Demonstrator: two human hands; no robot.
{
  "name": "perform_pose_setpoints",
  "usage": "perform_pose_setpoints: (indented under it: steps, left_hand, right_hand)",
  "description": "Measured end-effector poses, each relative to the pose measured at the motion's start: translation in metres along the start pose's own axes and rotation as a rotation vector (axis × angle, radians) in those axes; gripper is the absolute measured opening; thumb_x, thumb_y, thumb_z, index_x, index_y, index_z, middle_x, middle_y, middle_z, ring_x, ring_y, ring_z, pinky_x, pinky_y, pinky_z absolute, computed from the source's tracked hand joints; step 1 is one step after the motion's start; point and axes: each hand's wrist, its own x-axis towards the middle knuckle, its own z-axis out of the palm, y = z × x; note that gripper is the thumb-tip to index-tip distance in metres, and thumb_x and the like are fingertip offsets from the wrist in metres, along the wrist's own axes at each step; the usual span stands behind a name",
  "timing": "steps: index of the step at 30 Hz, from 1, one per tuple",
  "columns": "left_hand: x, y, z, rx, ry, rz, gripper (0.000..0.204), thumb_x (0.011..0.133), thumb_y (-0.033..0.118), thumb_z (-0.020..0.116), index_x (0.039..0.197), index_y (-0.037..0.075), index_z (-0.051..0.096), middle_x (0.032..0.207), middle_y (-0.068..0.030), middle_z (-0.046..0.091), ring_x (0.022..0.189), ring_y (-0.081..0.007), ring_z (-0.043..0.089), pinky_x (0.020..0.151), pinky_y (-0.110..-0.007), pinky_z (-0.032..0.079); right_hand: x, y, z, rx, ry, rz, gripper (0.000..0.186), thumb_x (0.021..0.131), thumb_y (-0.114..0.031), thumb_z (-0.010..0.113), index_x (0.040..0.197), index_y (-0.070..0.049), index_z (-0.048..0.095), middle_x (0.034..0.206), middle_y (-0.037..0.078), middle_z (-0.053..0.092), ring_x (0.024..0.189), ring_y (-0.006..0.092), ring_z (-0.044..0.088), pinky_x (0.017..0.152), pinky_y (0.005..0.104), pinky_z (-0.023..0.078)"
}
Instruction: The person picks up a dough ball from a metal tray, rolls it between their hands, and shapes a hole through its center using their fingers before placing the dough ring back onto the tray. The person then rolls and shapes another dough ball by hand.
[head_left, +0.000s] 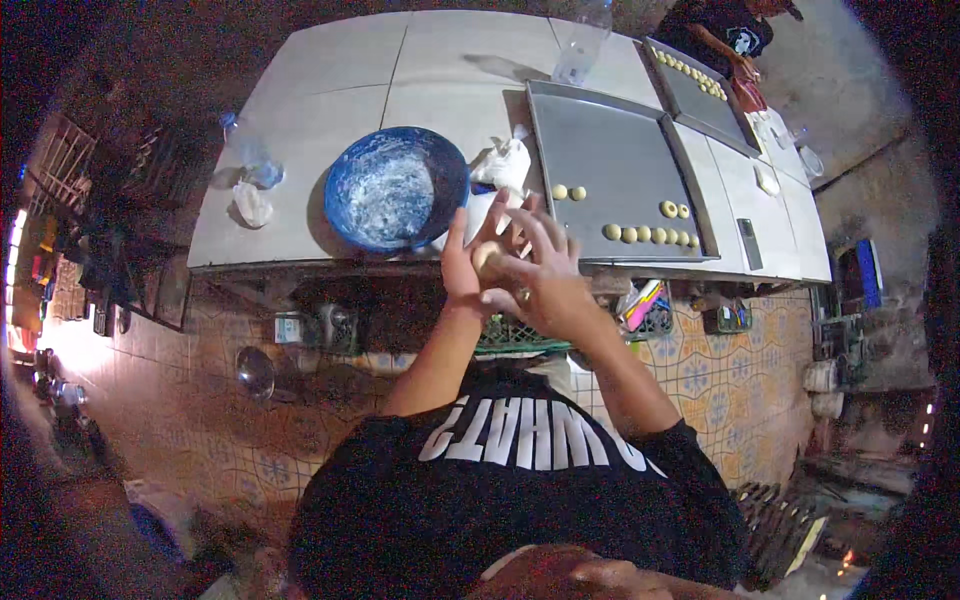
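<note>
A pale lump of dough (486,258) lies between my left hand (464,272), cupped beneath it with the thumb raised, and my right hand (543,280), curved over it. Both are at the table's near edge. Left of them is a blue bowl (385,185) dusted with white powder. Behind my hands is a white bag (505,160). To their right a metal tray (605,130) holds several round dough pieces (628,234), most in a row along its near side and others at the left and right.
At the far right a co-worker (720,30) works beside a second tray (680,78) of dough pieces. A plastic bottle (580,50), a crumpled white bag (252,205) and a dark phone-like object (750,243) lie on the tiled table (330,75). Crates (650,315) sit beneath it.
</note>
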Motion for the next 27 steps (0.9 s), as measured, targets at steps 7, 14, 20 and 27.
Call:
perform_pose_setpoints:
  steps: [7, 14, 20, 27]
  left_hand:
    - [-0.003, -0.007, 0.023, 0.106, 0.112, 0.031, 0.073, 0.106, 0.065, 0.041, 0.159, 0.015, 0.043, 0.160, -0.0199, 0.048, 0.135, -0.0384, 0.056, 0.112, -0.056, 0.049]
    - [-0.002, 0.005, -0.010, 0.035, 0.050, 0.019, 0.072, 0.107, 0.062, 0.042, 0.160, 0.013, 0.039, 0.157, -0.0204, 0.049, 0.130, -0.0353, 0.059, 0.106, -0.053, 0.053]
    - [-0.001, 0.006, -0.008, 0.205, 0.086, 0.062, 0.075, 0.106, 0.064, 0.041, 0.158, 0.010, 0.040, 0.156, -0.0204, 0.049, 0.127, -0.0318, 0.060, 0.104, -0.047, 0.053]
    - [-0.004, 0.001, -0.003, 0.441, 0.184, 0.178, 0.074, 0.106, 0.065, 0.037, 0.155, 0.010, 0.043, 0.153, -0.0186, 0.052, 0.128, -0.0264, 0.055, 0.107, -0.041, 0.047]
  right_hand:
    - [-0.004, -0.006, -0.005, -0.070, 0.017, -0.023, 0.052, 0.080, -0.063, 0.082, 0.114, -0.023, 0.079, 0.164, 0.020, 0.035, 0.150, 0.0486, 0.032, 0.117, 0.0670, 0.027]
    - [-0.016, -0.013, -0.022, -0.016, 0.097, 0.103, 0.043, 0.083, -0.049, 0.085, 0.112, -0.019, 0.078, 0.167, 0.017, 0.034, 0.149, 0.0481, 0.031, 0.119, 0.0637, 0.026]
    - [-0.020, -0.011, 0.000, 0.032, 0.115, 0.094, 0.041, 0.084, -0.046, 0.085, 0.116, -0.020, 0.079, 0.164, 0.016, 0.037, 0.148, 0.0476, 0.033, 0.117, 0.0647, 0.028]
    - [-0.005, -0.010, 0.021, 0.013, 0.092, 0.098, 0.032, 0.082, -0.039, 0.084, 0.106, -0.018, 0.080, 0.161, 0.016, 0.040, 0.148, 0.0461, 0.034, 0.117, 0.0651, 0.028]
